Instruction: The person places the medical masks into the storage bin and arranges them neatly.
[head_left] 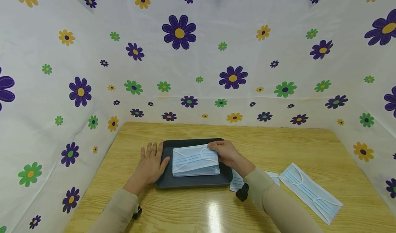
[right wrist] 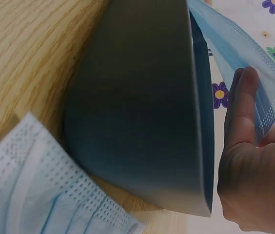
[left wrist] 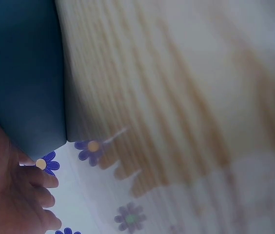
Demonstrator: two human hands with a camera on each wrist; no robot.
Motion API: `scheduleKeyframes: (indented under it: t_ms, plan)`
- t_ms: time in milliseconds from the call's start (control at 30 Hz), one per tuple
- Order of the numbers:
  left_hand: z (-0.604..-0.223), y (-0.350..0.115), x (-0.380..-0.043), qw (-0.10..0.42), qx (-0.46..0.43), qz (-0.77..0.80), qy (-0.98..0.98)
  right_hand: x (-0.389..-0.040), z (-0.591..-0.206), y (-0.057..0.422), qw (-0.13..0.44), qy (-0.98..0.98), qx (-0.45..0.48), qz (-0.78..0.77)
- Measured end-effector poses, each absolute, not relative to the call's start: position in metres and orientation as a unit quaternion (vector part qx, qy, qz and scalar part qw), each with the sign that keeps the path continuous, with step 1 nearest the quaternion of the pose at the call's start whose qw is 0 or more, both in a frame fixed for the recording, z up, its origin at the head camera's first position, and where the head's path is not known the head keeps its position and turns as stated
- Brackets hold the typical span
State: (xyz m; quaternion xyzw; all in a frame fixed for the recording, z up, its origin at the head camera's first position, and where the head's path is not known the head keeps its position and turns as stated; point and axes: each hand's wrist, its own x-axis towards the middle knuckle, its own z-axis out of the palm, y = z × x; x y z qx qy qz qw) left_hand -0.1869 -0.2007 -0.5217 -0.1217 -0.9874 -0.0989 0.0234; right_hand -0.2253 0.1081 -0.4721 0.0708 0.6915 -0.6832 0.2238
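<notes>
In the head view a dark tray point(head_left: 198, 182) holds light blue face masks lying flat, one over another. The right hand point(head_left: 227, 153) pinches the right end of the top face mask point(head_left: 191, 159), which slants over the mask point(head_left: 204, 171) below it. In the right wrist view that pinched mask point(right wrist: 247, 53) rises above the tray's rim, with the thumb on one face and fingers behind. The left hand point(head_left: 150, 166) rests at the tray's left rim, its fingers straight and spread. The left wrist view shows that hand point(left wrist: 15, 195) against the tray's dark wall point(left wrist: 25, 68).
Right of the tray, a face mask point(head_left: 236, 182) lies partly under the right forearm. Another mask point(head_left: 310, 191) lies diagonally farther right on the wooden table point(head_left: 266, 141). A flower-print sheet point(head_left: 198, 61) stands behind the table and along both sides.
</notes>
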Motion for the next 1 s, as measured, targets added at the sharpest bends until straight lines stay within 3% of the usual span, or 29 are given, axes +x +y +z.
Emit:
scheduleKeyframes:
  t_ms: [1000]
  plan:
    - [-0.517,-0.2,-0.185,0.017,-0.12,-0.106,-0.987,-0.221,-0.464,0.113,0.138,0.859,0.012,-0.493]
